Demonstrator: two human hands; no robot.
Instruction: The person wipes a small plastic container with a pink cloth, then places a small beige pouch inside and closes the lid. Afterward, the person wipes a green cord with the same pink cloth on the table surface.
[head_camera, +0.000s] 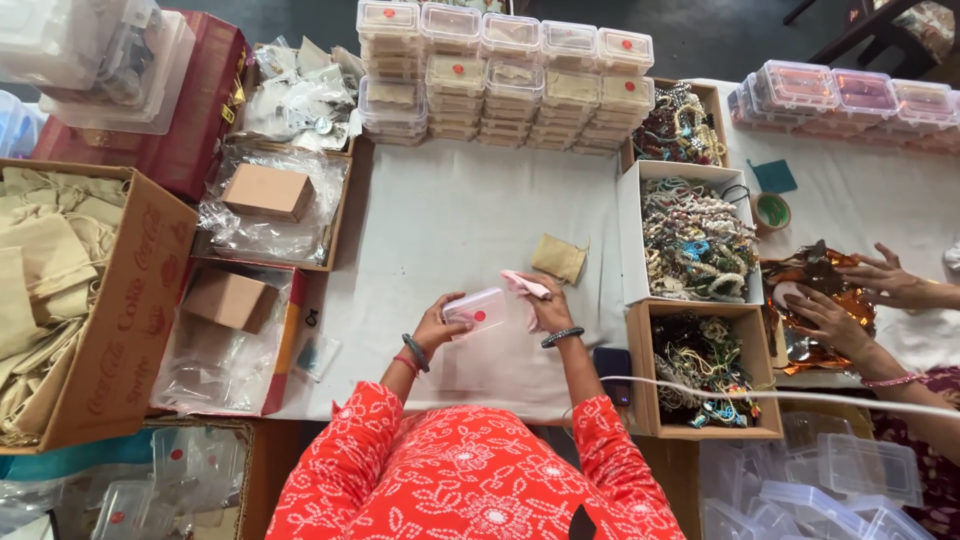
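Note:
My left hand (438, 322) grips the left side of a small clear plastic box (478, 310) with a red dot on its lid, held just above the white tabletop (450, 220). My right hand (548, 308) is at the box's right end and pinches a pink cloth (526, 285) that sticks up beside it. Both wrists wear bangles, and red patterned sleeves cover my arms. A small tan pouch (559, 258) lies on the table just beyond my right hand.
Stacks of lidded clear boxes (505, 85) line the far edge. Cartons of beaded jewellery (697, 240) (705, 365) stand to the right. Another person's hands (850, 300) work over orange foil. A big carton of cloth bags (60, 300) and small brown boxes (265, 190) sit left.

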